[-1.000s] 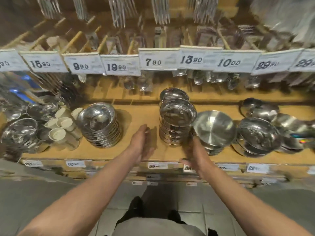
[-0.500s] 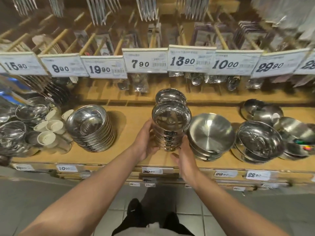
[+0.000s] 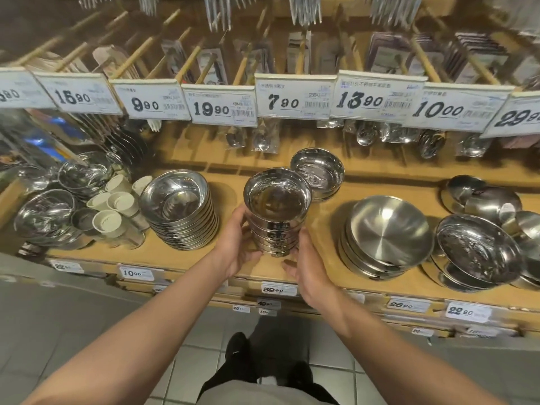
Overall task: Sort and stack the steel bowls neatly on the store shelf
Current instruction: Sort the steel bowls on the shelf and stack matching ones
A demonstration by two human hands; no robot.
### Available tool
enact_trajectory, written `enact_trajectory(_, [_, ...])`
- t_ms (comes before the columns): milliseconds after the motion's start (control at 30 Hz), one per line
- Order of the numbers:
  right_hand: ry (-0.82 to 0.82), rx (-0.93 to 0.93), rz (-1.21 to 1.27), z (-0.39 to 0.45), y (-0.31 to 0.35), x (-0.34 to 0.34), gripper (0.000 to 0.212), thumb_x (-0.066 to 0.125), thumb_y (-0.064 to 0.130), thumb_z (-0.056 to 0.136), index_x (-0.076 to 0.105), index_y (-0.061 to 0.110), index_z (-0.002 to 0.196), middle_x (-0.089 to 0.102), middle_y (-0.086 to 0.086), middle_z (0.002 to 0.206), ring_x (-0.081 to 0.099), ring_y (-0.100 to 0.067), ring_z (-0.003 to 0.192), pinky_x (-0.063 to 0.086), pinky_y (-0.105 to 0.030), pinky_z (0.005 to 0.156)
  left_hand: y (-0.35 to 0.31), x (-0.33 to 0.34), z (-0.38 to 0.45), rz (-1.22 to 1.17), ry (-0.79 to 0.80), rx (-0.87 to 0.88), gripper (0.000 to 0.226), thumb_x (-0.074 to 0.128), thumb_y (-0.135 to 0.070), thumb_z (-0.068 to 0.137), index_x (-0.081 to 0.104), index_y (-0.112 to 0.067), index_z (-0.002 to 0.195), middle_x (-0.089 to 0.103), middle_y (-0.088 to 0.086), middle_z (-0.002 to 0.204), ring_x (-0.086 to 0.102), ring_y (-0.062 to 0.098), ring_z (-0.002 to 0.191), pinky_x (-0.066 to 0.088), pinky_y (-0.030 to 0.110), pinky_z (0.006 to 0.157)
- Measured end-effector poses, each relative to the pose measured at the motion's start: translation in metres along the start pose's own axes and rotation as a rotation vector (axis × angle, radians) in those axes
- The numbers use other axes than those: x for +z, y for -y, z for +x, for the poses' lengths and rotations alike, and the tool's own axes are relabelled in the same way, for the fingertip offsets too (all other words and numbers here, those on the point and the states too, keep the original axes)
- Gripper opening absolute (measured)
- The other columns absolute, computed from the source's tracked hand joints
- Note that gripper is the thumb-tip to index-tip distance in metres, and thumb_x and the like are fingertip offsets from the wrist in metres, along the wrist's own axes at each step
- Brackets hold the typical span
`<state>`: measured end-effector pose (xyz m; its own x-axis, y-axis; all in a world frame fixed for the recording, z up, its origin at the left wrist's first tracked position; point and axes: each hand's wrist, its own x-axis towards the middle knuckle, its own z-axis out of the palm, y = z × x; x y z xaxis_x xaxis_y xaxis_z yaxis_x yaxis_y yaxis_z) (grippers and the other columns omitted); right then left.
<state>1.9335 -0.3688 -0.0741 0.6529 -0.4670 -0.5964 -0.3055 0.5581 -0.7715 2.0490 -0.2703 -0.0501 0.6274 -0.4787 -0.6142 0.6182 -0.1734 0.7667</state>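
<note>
A tall stack of small steel bowls [image 3: 276, 211] stands at the middle of the wooden shelf [image 3: 233, 185]. My left hand [image 3: 238, 244] grips its left side with curled fingers. My right hand [image 3: 306, 270] cups its lower right side, thumb near the base. Just behind it sits a short stack of similar small bowls [image 3: 318, 173]. A stack of wider shallow bowls [image 3: 181, 209] stands to the left. Larger matte bowls [image 3: 385, 238] are stacked to the right, with more shiny bowls [image 3: 476, 252] beyond them.
Cream cups [image 3: 114, 206] and loose steel bowls [image 3: 43, 217] crowd the shelf's left end. Jumbled bowls [image 3: 482, 200] lie at the far right. Price tags [image 3: 292, 96] and packaged cutlery hang above. A tiled floor and my shoes are below.
Both hands went from hovering in front of the shelf to closing round the small-bowl stack. The stack now stands further left, away from the large matte bowls.
</note>
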Motion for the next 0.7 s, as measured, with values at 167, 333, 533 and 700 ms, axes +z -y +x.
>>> enact_trajectory(167, [0.022, 0.020, -0.009, -0.001, -0.008, 0.020, 0.051, 0.032, 0.059, 0.104, 0.048, 0.033, 0.145, 0.053, 0.004, 0.147, 0.049, -0.018, 0.136, 0.045, -0.046, 0.109, -0.001, -0.022, -0.005, -0.011, -0.044, 0.005, 0.049, 0.044, -0.063, 0.092, 0.065, -0.023, 0.110, 0.063, 0.004, 0.108, 0.061, 0.023, 0.098, 0.057, 0.035, 0.062])
enact_trajectory(333, [0.037, 0.032, -0.013, -0.003, -0.008, 0.030, 0.051, 0.033, 0.057, 0.104, 0.047, 0.033, 0.147, 0.051, 0.002, 0.150, 0.048, -0.020, 0.138, 0.045, -0.047, 0.108, -0.002, -0.034, -0.010, -0.010, -0.062, 0.006, 0.058, 0.046, -0.068, 0.089, 0.063, -0.023, 0.122, 0.061, 0.008, 0.128, 0.060, 0.026, 0.111, 0.058, 0.040, 0.075])
enact_trajectory(533, [0.100, 0.049, -0.045, -0.013, -0.002, 0.018, 0.049, 0.033, 0.051, 0.107, 0.038, 0.033, 0.153, 0.041, 0.019, 0.142, 0.040, -0.014, 0.137, 0.046, -0.041, 0.104, 0.000, -0.039, -0.016, -0.036, -0.093, -0.020, 0.060, 0.040, -0.066, 0.096, 0.056, -0.026, 0.136, 0.056, 0.009, 0.136, 0.056, 0.028, 0.123, 0.053, 0.052, 0.096])
enact_trajectory(700, [0.009, 0.111, -0.050, -0.030, -0.018, -0.058, 0.042, 0.044, 0.036, 0.108, 0.044, 0.017, 0.145, 0.050, -0.008, 0.140, 0.052, -0.022, 0.121, 0.054, -0.041, 0.096, 0.040, -0.028, -0.038, -0.066, -0.227, -0.115, 0.047, 0.040, -0.054, 0.099, 0.060, -0.015, 0.116, 0.066, 0.009, 0.102, 0.065, 0.026, 0.092, 0.059, 0.043, 0.079])
